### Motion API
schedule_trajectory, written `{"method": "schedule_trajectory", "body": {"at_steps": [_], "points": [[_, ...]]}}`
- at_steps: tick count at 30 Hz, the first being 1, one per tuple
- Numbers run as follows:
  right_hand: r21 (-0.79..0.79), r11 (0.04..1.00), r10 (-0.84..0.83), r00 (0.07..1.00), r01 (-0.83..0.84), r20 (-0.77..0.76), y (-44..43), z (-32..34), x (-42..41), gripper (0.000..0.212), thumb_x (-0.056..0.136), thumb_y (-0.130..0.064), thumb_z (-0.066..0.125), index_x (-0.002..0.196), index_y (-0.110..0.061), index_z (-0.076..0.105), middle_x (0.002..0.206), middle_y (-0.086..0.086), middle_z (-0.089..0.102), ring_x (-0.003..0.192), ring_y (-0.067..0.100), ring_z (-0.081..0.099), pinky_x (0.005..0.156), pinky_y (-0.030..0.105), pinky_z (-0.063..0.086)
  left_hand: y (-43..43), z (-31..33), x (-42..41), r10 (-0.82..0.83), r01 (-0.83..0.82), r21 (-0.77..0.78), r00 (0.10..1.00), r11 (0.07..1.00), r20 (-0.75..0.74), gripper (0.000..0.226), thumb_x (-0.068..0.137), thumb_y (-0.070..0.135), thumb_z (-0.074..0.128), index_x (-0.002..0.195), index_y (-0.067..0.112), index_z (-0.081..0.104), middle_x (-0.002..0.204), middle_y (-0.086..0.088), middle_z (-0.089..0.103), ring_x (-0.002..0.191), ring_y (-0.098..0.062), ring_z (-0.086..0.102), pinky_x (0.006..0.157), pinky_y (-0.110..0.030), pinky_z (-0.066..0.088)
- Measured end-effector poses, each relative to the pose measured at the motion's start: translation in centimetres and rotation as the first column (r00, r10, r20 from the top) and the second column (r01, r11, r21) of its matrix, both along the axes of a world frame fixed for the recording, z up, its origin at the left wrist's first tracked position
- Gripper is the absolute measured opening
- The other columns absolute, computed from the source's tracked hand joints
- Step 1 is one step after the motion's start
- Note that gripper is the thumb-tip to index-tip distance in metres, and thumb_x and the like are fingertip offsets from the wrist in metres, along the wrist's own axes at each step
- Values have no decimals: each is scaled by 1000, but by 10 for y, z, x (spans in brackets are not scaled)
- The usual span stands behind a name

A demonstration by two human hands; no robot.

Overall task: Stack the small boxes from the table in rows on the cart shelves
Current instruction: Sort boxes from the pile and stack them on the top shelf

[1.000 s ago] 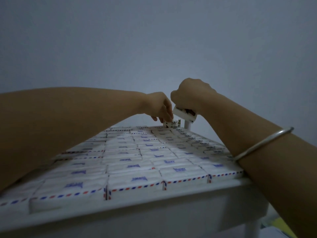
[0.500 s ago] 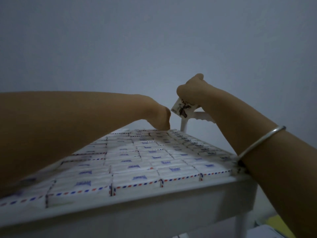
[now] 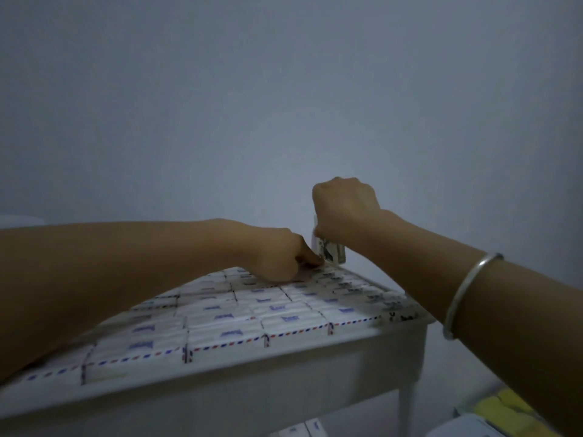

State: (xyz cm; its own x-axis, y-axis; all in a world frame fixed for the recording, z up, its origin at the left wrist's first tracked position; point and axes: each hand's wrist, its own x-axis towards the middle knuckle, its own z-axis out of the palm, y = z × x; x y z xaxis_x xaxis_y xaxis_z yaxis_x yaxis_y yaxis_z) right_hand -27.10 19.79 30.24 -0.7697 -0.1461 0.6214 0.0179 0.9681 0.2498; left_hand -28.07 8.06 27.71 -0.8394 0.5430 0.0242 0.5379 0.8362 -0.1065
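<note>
well, the right hand (image 3: pixel 345 209) is fisted over a small white cardboard box with dark print (image 3: pixel 331 250). its fingers curl round the top, so the box hangs upright under the knuckles, just above the far right corner of the shelf. the left hand (image 3: pixel 284 257) lies low beside it with its fingers bent and their tips down on the far row. whether it pinches anything or only presses, i cannot tell from where i stand. a thin silver metal bangle (image 3: pixel 467 291) circles the right forearm.

under both arms the white cart's top shelf (image 3: pixel 284 378) is packed edge to edge with flat white boxes edged in red and blue dashes (image 3: pixel 252 310). they lie in rows, with a narrower line of dark-printed ones along the right side. this level looks nearly full, and the held box seems meant for a last gap at the back corner.

to seat it well, i'd lower it straight down with its long side square to its neighbours. the left fingertips should pin the row so nothing rides up or slides. it should be let go only once it sits flush, since a tilted box would lift the ones next to it.

further out, a few more white boxes on the lower shelf (image 3: pixel 303 432) show beneath. something yellow (image 3: pixel 504 408) lies low on the right, and a plain grey-blue wall (image 3: pixel 284 105) stands behind.
</note>
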Motion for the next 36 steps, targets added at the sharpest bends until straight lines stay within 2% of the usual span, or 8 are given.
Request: {"method": "schedule_trajectory", "body": {"at_steps": [11,15,19,22,25,30,33,36], "points": [[77,997,16,999,-19,40,-17,-20,-3,39,89,-19,60,61,-13,33,68,4,35,71,22,41,62,29,36,-10,5,0,1,-5,133,1000,991,25,61,87,-4,35,136,26,53,142,2,51,125,-18,48,106,-27,37],[41,999,19,974,-29,225,-12,-18,3,28,88,-11,57,65,-7,42,69,6,44,63,20,44,63,30,39,-18,1,-4,-25,19,119,999,993,48,68,85,-5,36,138,36,48,151,4,39,136,-15,38,112,-28,30],[112,993,-12,943,-27,333,-7,-21,12,5,89,-8,56,93,-9,59,75,4,51,70,19,51,63,27,42,-19,0,-4,-38,30,96,996,995,86,72,84,-7,34,142,35,42,153,2,36,138,-16,35,115,-34,28],[118,993,-35,906,-17,422,-7,-23,14,34,90,-8,55,123,-5,53,116,8,61,98,23,60,83,31,51,-18,2,1,-15,9,77,996,997,84,69,85,-7,33,144,29,41,151,-1,39,138,-17,37,116,-35,28],[62,997,4,891,-36,453,-2,-18,21,67,90,-5,52,150,-8,22,138,14,49,118,30,53,97,37,47,-25,7,20,29,-33,107,999,994,42,61,87,-3,34,136,28,52,142,1,50,128,-15,47,111,-32,35],[-126,962,242,970,-242,-19,-9,-21,67,31,94,-22,51,125,-20,52,111,4,63,99,26,59,76,34,47,-54,10,84,71,-5,133,869,991,-489,40,87,9,42,105,35,67,115,9,65,102,-15,59,84,-32,48],[-204,829,480,850,-521,-218,-38,-48,119,19,92,-39,49,90,-24,61,78,-5,64,73,21,60,63,31,46,-71,-7,132,92,29,172,755,985,-649,20,86,16,46,80,30,59,85,8,63,79,-18,57,59,-28,37],[-265,669,651,720,-694,-241,-64,-86,174,17,86,-34,51,70,-26,55,58,-8,54,57,13,52,53,28,40,-96,-31,185,145,140,310,658,941,-739,22,78,20,46,77,23,67,74,7,65,69,-17,57,60,-31,42]]}}
